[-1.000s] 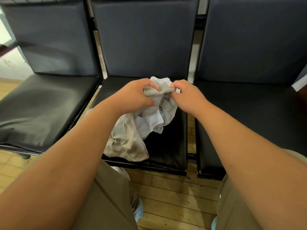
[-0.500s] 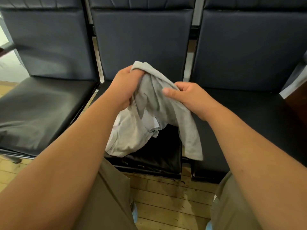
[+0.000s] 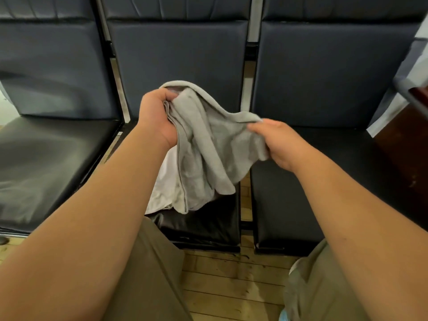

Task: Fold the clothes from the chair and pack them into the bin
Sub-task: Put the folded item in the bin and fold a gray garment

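Grey garment [image 3: 208, 144], lately raised off the chair seat [image 3: 208, 225], left hand [image 3: 155, 117] fingers clamped on its bunched edge, right hand [image 3: 278, 142] pinching opposite edge; folding not begun

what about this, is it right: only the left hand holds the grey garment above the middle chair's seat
No: in the head view both the left hand and the right hand hold the grey garment above the seat of the middle chair.

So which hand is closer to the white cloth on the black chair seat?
Left. The left hand grips the grey fabric garment just above the white cloth; the right hand pinches the garment farther off to the right.
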A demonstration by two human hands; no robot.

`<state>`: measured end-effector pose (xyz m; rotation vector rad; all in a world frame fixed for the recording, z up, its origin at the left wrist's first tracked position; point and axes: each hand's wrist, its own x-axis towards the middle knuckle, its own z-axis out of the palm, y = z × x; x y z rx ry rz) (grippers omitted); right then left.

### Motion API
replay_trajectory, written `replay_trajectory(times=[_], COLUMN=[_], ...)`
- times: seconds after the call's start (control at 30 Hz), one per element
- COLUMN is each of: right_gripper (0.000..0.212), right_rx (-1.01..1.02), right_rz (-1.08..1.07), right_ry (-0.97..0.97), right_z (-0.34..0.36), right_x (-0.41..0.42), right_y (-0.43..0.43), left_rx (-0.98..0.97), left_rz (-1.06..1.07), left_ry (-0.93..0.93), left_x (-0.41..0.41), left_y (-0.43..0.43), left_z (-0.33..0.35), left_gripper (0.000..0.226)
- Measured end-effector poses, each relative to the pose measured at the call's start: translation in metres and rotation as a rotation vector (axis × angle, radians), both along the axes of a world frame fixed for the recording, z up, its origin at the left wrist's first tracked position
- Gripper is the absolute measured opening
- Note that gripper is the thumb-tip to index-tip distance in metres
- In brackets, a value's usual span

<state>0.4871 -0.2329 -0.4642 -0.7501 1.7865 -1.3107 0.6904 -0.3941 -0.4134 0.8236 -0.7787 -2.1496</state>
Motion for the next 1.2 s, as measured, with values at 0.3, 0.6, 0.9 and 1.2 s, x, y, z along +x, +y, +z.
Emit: replay_trajectory(times=[0.3, 0.6, 0.9, 1.2], right_gripper=[0.019, 0.008, 0.009, 0.014], right_rx=[-0.197, -0.120, -0.129, -0.248], right_rz=[-0.147, 0.022, -0.094, -0.159], right_ry=[0.048, 0.310, 0.456, 0.066], right_z=[0.020, 0.022, 0.015, 0.013], right_x=[-0.014, -0.009, -0.019, -0.012], right_y=[0.027, 0.036, 0.031, 0.019], left_rx=[-1.019, -1.129, -1.091, -1.073], left_rz=[-0.473, -0.518, -0.387, -0.328], left_ry=[-1.061, -0.641, -0.580, -0.594], left_x=[-0.045, -0.072, -0.066, -0.060], left_y=[0.034, 0.066, 0.060, 0.059], left_z=[-0.024, -0.034, -0.027, -0.022], left_gripper=[0.065, 0.043, 0.018, 0.011])
